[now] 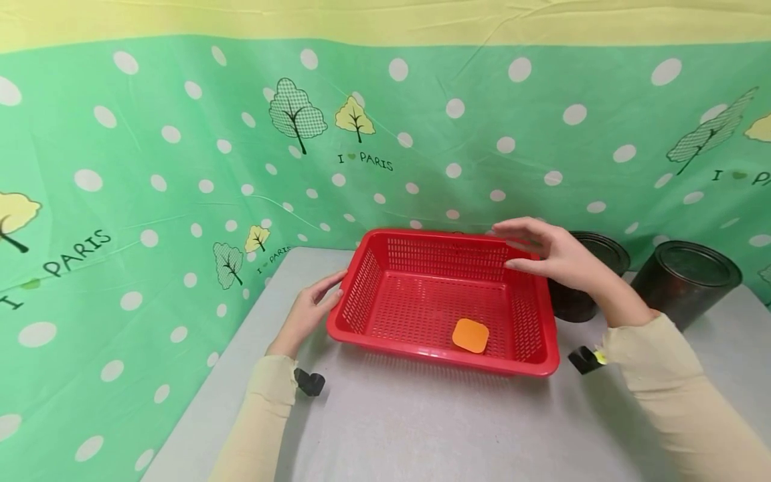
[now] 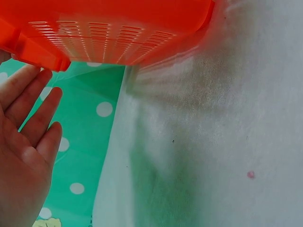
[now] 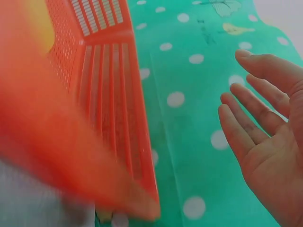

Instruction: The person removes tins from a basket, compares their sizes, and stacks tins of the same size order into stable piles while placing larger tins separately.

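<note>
A red plastic basket [image 1: 442, 355] with slotted walls is on the grey table, an orange square piece with rounded corners [image 1: 470, 335] lying flat inside near its front right. At the basket's left rim is my left hand [image 1: 306, 311]. In the left wrist view that hand's fingers [image 2: 40, 120] are nearly straight, their tips at the underside of the rim; the thumb is mostly cut off. My right hand [image 1: 557, 258] hovers by the basket's back right corner, thumb and fingers spread. The right wrist view shows this hand [image 3: 272, 156] holding nothing, apart from the basket wall [image 3: 135, 109].
Two dark cylindrical cans stand right of the basket: one [image 1: 572, 301] partly behind my right hand, the other [image 1: 687, 281] farther right. Green dotted cloth [image 1: 421, 154] hangs behind and to the left of the table [image 1: 421, 428]. Black wrist devices [image 1: 310, 382] are on both wrists.
</note>
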`<state>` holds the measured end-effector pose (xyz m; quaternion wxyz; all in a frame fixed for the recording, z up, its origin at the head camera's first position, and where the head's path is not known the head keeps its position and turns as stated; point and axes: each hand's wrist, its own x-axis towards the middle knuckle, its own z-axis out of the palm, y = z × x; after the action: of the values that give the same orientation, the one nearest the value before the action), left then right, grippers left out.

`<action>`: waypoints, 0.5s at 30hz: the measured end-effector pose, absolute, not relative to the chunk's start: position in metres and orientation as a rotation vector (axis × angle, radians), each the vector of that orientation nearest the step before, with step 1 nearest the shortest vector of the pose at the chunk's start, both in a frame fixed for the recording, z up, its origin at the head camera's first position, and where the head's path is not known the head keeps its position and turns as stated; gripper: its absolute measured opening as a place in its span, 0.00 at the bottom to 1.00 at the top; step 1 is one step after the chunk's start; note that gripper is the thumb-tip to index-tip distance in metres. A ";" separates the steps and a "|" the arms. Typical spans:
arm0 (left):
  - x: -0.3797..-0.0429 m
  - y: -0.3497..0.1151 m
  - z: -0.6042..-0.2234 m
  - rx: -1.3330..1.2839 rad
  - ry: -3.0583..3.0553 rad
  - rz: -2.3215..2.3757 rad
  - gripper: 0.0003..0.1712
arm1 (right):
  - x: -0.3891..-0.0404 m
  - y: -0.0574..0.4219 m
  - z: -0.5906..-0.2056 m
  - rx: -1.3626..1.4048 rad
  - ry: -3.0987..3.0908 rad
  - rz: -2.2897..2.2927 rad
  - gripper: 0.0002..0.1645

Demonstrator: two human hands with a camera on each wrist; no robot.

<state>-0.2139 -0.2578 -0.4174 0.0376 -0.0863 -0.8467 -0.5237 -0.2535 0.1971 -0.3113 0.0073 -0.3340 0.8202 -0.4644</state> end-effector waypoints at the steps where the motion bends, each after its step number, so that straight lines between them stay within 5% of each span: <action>1: -0.214 -0.258 -0.418 -0.260 -2.601 -1.612 0.28 | -0.257 0.191 -0.311 -1.051 2.555 -1.454 0.34; 15: -0.197 -0.245 -0.388 -0.259 -2.628 -1.631 0.28 | -0.302 0.131 -0.340 -1.100 2.267 -1.431 0.35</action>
<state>-0.1971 -0.2453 -0.3878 0.0190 -0.0835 -0.8465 -0.5255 -0.3016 0.1307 -0.3405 0.1218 -0.3768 0.7766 -0.4901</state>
